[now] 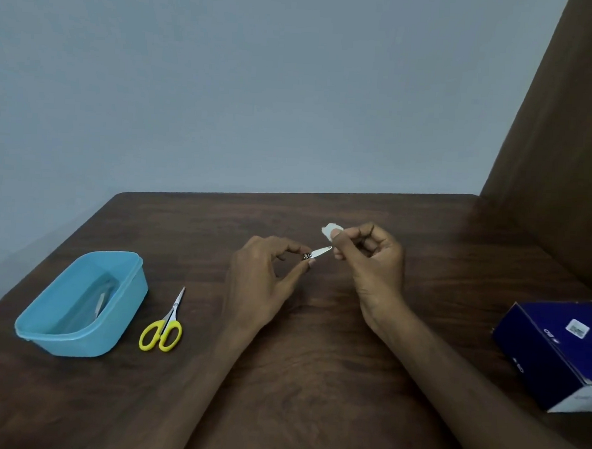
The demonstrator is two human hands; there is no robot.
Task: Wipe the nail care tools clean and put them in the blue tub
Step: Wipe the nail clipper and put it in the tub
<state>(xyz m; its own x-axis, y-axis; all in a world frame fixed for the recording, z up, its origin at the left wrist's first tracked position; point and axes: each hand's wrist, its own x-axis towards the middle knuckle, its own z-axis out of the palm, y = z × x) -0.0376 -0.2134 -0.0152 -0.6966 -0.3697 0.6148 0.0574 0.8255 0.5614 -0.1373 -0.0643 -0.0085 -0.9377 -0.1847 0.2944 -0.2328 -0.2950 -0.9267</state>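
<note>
Steel nail clipper pinched at its hinge end by my left hand, above the counter.
Light, stiff, slippery; right hand pinches a soft white wad by its free tip. Blue tub waits left.

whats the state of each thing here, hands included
left hand: pinches the nail clipper by one end
nail clipper: held above the table, not in the tub
right hand: pinches the white wad
white wad: held close to the clipper's tip
scissors: closed, flat on the table beside the tub
blue tub: open, something pale inside
dark blue box: lying on the table
</note>
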